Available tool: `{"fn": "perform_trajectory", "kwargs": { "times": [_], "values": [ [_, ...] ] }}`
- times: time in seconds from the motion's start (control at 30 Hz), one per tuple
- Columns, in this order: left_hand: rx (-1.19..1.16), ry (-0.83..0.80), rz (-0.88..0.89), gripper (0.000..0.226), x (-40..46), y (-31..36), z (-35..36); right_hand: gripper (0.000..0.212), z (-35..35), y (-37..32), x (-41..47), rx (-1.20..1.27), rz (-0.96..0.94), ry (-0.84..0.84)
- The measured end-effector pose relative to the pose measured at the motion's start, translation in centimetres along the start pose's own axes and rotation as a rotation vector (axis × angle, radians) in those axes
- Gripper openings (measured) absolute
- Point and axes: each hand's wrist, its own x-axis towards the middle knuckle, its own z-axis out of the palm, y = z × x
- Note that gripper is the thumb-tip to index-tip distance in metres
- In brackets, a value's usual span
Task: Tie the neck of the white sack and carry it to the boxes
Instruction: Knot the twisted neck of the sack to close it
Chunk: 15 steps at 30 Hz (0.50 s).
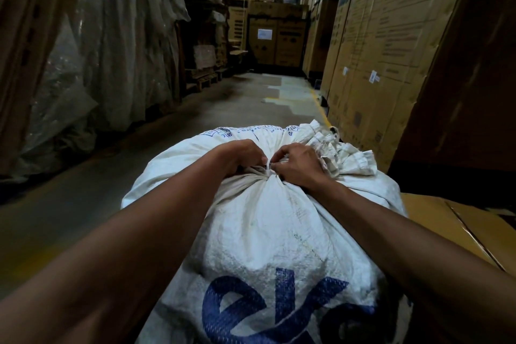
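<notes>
A full white woven sack (pixel 268 232) with blue lettering fills the lower middle of the view. Its neck (pixel 269 173) is gathered into a tight bunch, with the loose crumpled top flopping to the right. My left hand (pixel 243 156) grips the neck from the left. My right hand (pixel 300 164) pinches it from the right, fingertips close together over a thin white tie. Tall cardboard boxes (pixel 385 44) stand in a row along the right.
A concrete aisle (pixel 229 109) runs ahead with a yellow line by the boxes. Plastic-wrapped goods (pixel 92 50) line the left. A flat brown carton (pixel 458 229) lies right of the sack. More boxes (pixel 276 36) close the aisle's far end.
</notes>
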Motion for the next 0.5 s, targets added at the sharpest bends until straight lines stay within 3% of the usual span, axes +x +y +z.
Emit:
{"fn": "perform_trajectory", "kwargs": {
  "times": [0.17,0.3,0.43,0.5],
  "values": [
    [-0.069,0.015,-0.031,0.005,-0.3,0.3,0.1,0.016,0.1,0.0,0.3,-0.015,0.041,-0.023],
    [-0.169,-0.013,-0.007,0.007,-0.2,0.1,-0.1,0.012,0.4,0.4,0.2,0.014,0.026,0.025],
    [-0.214,0.089,-0.069,0.037,0.7,-0.3,-0.1,0.009,0.6,0.2,0.3,-0.006,0.053,0.061],
    [-0.252,0.098,-0.050,0.036,0.5,-0.2,-0.2,0.004,0.5,0.0,0.7,-0.032,0.077,0.067]
  ]
}}
